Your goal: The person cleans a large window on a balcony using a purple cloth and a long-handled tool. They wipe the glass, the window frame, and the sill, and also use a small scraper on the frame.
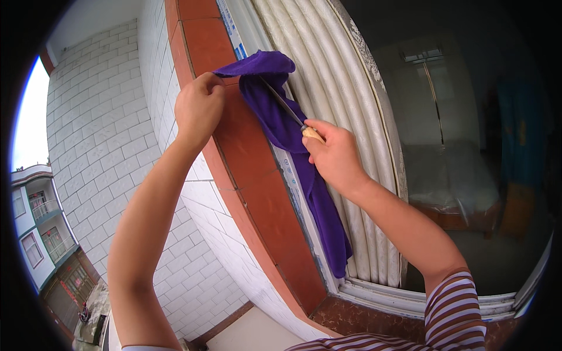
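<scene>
My left hand (pixel 201 105) pinches one corner of a purple cloth (pixel 281 118) and holds it out over the red-orange tiled window surround. From there the cloth bunches up and hangs down along the white window frame (pixel 291 184). In my right hand (pixel 334 155) is a thin-bladed tool with a wooden handle (pixel 312 134), gripped between thumb and fingers. Its narrow metal shaft (pixel 283 102) points up and to the left, lying against the cloth. The tip is at a fold of the cloth, so its exact shape cannot be made out.
Behind the cloth hangs a cream curtain (pixel 377 210), beside dark window glass showing a bed (pixel 452 188). Red-orange tiles (pixel 259 197) line the window opening. Below runs a brown stone sill (pixel 373 313). A white brick-patterned wall (pixel 101 101) stands at the left, with a building (pixel 44 219) beyond.
</scene>
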Demonstrator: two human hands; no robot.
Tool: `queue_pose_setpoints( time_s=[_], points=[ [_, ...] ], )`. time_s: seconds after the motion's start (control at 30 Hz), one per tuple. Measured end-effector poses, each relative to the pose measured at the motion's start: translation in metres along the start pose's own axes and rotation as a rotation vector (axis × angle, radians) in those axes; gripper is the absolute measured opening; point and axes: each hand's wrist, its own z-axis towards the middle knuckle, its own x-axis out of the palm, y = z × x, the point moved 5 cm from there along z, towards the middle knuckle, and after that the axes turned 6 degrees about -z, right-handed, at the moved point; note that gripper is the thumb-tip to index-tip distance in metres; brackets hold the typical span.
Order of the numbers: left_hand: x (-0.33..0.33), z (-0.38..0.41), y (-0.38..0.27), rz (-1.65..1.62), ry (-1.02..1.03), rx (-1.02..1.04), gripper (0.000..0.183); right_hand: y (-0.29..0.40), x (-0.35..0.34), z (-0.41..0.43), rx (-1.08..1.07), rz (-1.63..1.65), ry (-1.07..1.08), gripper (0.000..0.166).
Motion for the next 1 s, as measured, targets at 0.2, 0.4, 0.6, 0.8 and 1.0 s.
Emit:
queue_pose_setpoints(
  time_s=[0.2,0.4,0.6,0.8,1.0],
  points=[
    [-0.016,-0.021,0.013,0.287,-0.207,0.237,0.066,0.037,0.014,0.106,-0.225,-0.087,-0.092,0.017],
    [0.003,-0.038,0.040,0.244,-0.236,0.224,0.074,0.072,0.044,0.190,-0.129,-0.123,0.043,0.021],
    [0.002,-0.039,0.045,0.109,-0.276,0.273,0.075,0.115,0.062,0.278,-0.212,-0.281,-0.051,0.019],
    [0.004,-0.038,0.053,0.049,-0.304,0.294,0.076,0.138,0.083,0.357,-0.197,-0.394,-0.196,0.018],
    [0.001,-0.042,0.051,0.043,-0.324,0.300,0.074,0.157,0.113,0.398,-0.292,-0.749,-0.410,0.018]
  ],
)
